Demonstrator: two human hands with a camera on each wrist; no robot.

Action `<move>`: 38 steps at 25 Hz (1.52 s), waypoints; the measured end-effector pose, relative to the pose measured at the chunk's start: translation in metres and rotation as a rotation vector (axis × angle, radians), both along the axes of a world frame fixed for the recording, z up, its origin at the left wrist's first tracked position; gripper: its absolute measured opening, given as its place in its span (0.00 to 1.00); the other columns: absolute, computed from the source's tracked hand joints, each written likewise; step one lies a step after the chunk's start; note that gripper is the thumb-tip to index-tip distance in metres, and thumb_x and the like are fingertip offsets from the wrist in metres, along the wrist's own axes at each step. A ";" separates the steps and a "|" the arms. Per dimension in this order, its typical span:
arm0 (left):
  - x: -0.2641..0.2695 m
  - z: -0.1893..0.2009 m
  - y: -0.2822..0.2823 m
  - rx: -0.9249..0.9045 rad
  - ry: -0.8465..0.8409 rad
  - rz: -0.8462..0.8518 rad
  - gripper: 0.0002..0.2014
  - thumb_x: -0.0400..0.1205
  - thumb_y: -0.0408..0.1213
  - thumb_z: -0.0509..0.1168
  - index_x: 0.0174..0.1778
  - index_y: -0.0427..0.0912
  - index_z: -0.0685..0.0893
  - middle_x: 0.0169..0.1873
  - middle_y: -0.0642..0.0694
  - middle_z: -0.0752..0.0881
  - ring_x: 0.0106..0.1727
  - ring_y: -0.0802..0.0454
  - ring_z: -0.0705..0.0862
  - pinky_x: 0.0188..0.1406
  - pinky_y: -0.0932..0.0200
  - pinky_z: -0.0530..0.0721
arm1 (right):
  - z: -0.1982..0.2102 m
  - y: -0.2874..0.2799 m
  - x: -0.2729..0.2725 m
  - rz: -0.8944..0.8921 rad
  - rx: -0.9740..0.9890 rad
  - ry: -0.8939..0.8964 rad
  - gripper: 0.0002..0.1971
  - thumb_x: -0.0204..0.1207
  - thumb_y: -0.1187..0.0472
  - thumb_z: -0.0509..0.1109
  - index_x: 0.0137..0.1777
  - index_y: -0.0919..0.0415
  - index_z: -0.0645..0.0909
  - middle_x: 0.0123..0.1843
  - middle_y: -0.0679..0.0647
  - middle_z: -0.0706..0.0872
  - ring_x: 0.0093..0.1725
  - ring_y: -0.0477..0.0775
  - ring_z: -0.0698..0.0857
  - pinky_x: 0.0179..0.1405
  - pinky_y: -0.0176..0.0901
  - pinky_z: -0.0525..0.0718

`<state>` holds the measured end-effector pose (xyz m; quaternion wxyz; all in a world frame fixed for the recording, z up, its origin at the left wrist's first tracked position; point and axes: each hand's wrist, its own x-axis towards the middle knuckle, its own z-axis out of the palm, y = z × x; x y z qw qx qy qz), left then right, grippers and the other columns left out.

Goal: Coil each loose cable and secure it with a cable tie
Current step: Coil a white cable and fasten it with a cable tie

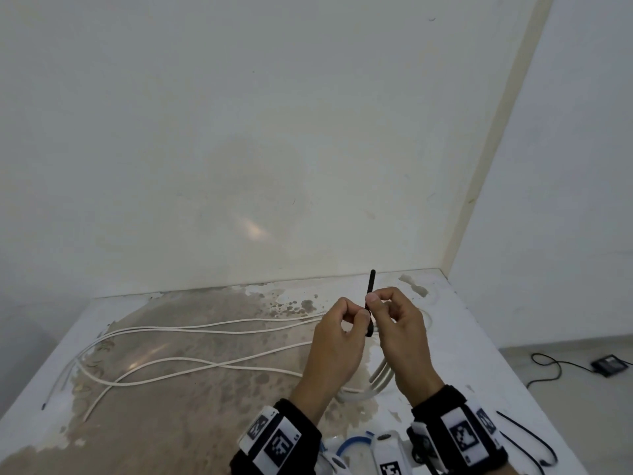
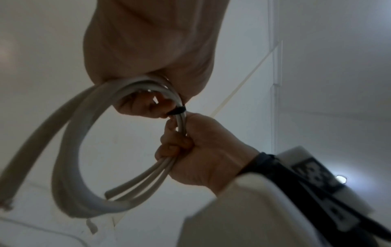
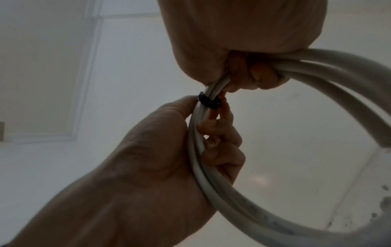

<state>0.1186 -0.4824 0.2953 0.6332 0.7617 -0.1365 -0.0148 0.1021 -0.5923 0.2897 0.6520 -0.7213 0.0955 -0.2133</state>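
A white cable coil [image 2: 69, 167] hangs between my two hands above the table's right side. A black cable tie [image 1: 370, 296] is wrapped round the bundle, and its tail stands straight up. The wrap shows in the wrist views as a dark band [image 2: 176, 111] [image 3: 208, 102]. My left hand [image 1: 356, 318] has its fingers curled round the bundle just beside the band [image 3: 213, 133]. My right hand [image 1: 376, 301] pinches the tie's tail with thumb and forefinger, while its lower fingers [image 2: 175, 147] curl round the cable strands.
Several loose white cables [image 1: 205, 332] trail across the stained table [image 1: 171, 423] to the left. Spare black cable ties [image 1: 524, 437] lie at the front right near the table's edge. A black device [image 1: 608, 365] with its cord sits on the floor at the right.
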 end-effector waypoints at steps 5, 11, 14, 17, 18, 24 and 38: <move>-0.010 -0.007 0.000 0.000 0.000 -0.011 0.09 0.82 0.38 0.65 0.35 0.44 0.82 0.33 0.56 0.86 0.40 0.61 0.84 0.44 0.67 0.78 | -0.001 -0.002 -0.006 -0.015 0.098 0.067 0.09 0.84 0.52 0.68 0.43 0.54 0.81 0.23 0.47 0.68 0.25 0.46 0.64 0.27 0.43 0.66; 0.008 -0.008 0.012 -0.103 0.140 0.100 0.18 0.81 0.39 0.66 0.24 0.53 0.75 0.27 0.53 0.79 0.26 0.59 0.71 0.30 0.60 0.69 | 0.016 -0.006 -0.015 0.204 0.093 0.121 0.08 0.85 0.59 0.66 0.49 0.59 0.86 0.29 0.45 0.79 0.25 0.47 0.68 0.25 0.38 0.68; 0.009 -0.003 0.013 -0.102 0.090 0.102 0.17 0.81 0.37 0.66 0.26 0.50 0.74 0.23 0.56 0.74 0.25 0.57 0.70 0.30 0.60 0.68 | 0.020 -0.006 -0.018 0.250 0.031 0.155 0.08 0.83 0.63 0.67 0.49 0.55 0.88 0.32 0.43 0.83 0.25 0.45 0.71 0.26 0.36 0.70; 0.004 0.003 0.011 -0.118 0.048 0.040 0.16 0.82 0.37 0.67 0.28 0.46 0.73 0.20 0.56 0.72 0.23 0.59 0.68 0.27 0.62 0.67 | 0.025 -0.005 -0.017 0.231 0.008 0.120 0.07 0.84 0.61 0.68 0.50 0.57 0.89 0.32 0.41 0.86 0.24 0.36 0.78 0.27 0.26 0.72; 0.003 0.005 0.011 -0.121 0.039 0.015 0.16 0.82 0.37 0.67 0.28 0.46 0.74 0.19 0.56 0.72 0.23 0.59 0.67 0.26 0.62 0.67 | 0.026 -0.006 -0.016 0.226 0.020 0.102 0.07 0.84 0.61 0.69 0.50 0.59 0.88 0.31 0.41 0.85 0.24 0.35 0.79 0.27 0.25 0.73; -0.001 0.010 0.011 -0.119 0.027 -0.080 0.17 0.83 0.35 0.66 0.28 0.45 0.75 0.19 0.57 0.73 0.22 0.58 0.67 0.24 0.65 0.66 | 0.031 -0.006 -0.015 0.175 -0.013 0.038 0.08 0.81 0.64 0.71 0.41 0.64 0.86 0.32 0.44 0.85 0.29 0.36 0.80 0.32 0.27 0.76; -0.004 -0.002 0.012 0.108 -0.057 -0.148 0.14 0.84 0.46 0.62 0.31 0.55 0.79 0.26 0.61 0.82 0.28 0.64 0.78 0.35 0.56 0.79 | 0.000 -0.006 -0.019 0.011 0.014 0.085 0.09 0.85 0.56 0.67 0.43 0.56 0.84 0.36 0.46 0.85 0.32 0.42 0.78 0.38 0.40 0.77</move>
